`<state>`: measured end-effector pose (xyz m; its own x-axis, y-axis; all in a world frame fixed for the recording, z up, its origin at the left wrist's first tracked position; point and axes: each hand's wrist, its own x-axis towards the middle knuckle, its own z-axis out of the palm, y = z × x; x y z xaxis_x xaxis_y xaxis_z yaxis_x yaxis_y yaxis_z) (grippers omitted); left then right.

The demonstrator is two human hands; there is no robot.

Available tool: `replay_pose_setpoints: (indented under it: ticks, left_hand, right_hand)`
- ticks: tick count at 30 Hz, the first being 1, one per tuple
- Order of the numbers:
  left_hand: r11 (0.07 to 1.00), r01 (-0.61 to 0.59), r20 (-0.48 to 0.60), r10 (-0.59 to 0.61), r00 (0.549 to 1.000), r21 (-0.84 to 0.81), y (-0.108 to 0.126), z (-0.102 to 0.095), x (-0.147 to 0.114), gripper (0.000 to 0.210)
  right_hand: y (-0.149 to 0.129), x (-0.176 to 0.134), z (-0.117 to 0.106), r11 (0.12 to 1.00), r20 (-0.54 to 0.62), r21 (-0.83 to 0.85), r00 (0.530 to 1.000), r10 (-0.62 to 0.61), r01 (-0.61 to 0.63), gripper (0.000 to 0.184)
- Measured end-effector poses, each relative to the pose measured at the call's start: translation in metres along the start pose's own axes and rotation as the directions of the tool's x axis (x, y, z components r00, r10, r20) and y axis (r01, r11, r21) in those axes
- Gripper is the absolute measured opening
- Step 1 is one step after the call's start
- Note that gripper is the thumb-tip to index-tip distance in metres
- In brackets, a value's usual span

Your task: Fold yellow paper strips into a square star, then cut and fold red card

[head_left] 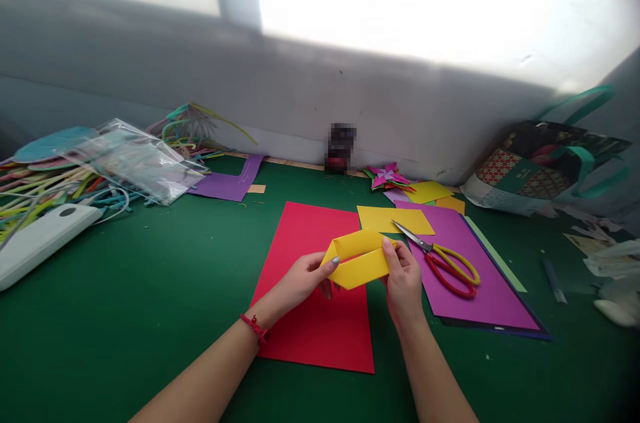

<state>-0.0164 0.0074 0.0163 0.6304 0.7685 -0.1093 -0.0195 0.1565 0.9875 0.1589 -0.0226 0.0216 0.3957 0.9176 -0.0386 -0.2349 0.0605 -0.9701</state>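
Between my two hands is a folded piece of yellow paper (363, 270), its long edges bent toward each other with a gap along the middle. My left hand (313, 273) pinches its left end, where a corner is folded to a point. At the other end, my right hand (403, 276) grips it with the thumb on top. The paper is held above a red sheet (320, 330) lying flat on the green table. Just beyond it lies a flat yellow paper strip (380, 218). Scissors (425, 246) with red and yellow handles rest on a purple sheet (465, 296) to the right.
Pipe cleaners (55, 186) and a clear plastic bag (145, 163) are heaped at the left, behind a white power strip (50, 236). Paper stars (389, 175) lie near the wall. A patterned gift bag (530, 170) and a pen (554, 280) are at the right.
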Motion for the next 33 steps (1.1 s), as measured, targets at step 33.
replay_pose_setpoints:
  ticks: [33]
  left_hand:
    - [0.996, -0.041, -0.194, 0.055, 0.979, 0.077, -0.003, -0.003, -0.002, 0.042]
  right_hand:
    - [0.005, 0.002, -0.001, 0.997, 0.078, -0.066, 0.996, 0.044, -0.039, 0.024]
